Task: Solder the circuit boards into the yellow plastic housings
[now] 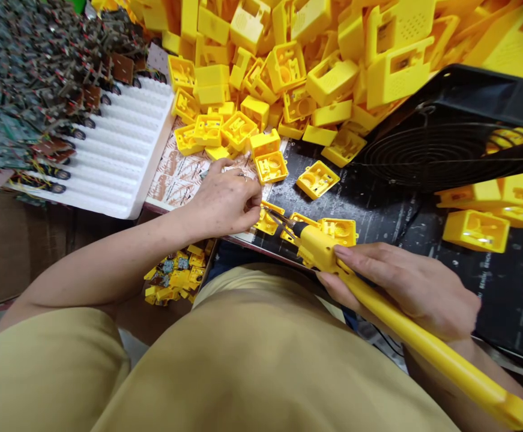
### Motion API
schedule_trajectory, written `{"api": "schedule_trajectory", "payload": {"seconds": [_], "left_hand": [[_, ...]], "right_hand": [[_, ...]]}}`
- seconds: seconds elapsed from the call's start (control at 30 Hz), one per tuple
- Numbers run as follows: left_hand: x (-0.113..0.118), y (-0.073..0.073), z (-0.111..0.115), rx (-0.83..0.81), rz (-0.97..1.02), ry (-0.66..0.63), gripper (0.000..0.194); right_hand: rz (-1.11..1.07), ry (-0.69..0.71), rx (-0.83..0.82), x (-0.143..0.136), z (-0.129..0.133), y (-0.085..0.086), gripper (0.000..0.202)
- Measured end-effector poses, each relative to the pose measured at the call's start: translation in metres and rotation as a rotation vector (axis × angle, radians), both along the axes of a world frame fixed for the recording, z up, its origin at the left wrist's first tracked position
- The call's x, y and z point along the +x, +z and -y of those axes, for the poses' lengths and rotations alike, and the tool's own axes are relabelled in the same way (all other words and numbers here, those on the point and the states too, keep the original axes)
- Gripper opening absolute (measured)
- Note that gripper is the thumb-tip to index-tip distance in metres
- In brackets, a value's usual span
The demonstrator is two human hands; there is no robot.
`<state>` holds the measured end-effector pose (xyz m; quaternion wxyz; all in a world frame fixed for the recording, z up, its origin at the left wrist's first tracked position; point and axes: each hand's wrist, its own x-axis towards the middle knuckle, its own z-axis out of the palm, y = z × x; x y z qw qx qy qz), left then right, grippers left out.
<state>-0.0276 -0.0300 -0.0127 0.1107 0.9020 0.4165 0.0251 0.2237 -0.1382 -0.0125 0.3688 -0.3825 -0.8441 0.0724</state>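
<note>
My right hand (pixel 405 288) is wrapped round the long yellow handle of a soldering iron (pixel 319 246). Its metal tip points left, toward a small open yellow plastic case (pixel 269 219) by the table's front edge. Beside that case is my left hand (pixel 229 201), fingers curled and pinched together; whatever they hold is hidden. Two more open cases, a partly covered one (pixel 299 225) and another (pixel 340 229), stand in the same row behind the iron. Farther back lie a case (pixel 317 179) and another case (pixel 271 167), both with their insides facing up.
A large heap of yellow cases (pixel 261 66) fills the back. A black fan (pixel 450 132) stands at right, near loose cases (pixel 477 230). At left, a ribbed white foam tray (pixel 126 144) adjoins piled wired circuit boards (pixel 31 78). Small yellow parts (pixel 180 277) lie in a box below.
</note>
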Motion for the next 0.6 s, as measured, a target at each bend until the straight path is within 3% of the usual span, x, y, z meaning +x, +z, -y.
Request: {"api": "schedule_trajectory", "payload": {"seconds": [0.17,0.43,0.6], "left_hand": [[0.0,-0.001,0.0,0.009,0.018,-0.005,0.021],[0.0,0.002,0.0,0.014,-0.022,-0.015,0.022],[-0.006,0.007,0.0,-0.034,-0.028,-0.025,0.023]], "right_hand": [[-0.066,-0.079,-0.125,0.014,0.008,0.001,0.037],[-0.107,-0.143,-0.097,0.013,0.006,-0.004,0.033],[-0.131,-0.139,-0.05,0.013,0.006,-0.006,0.046]]}}
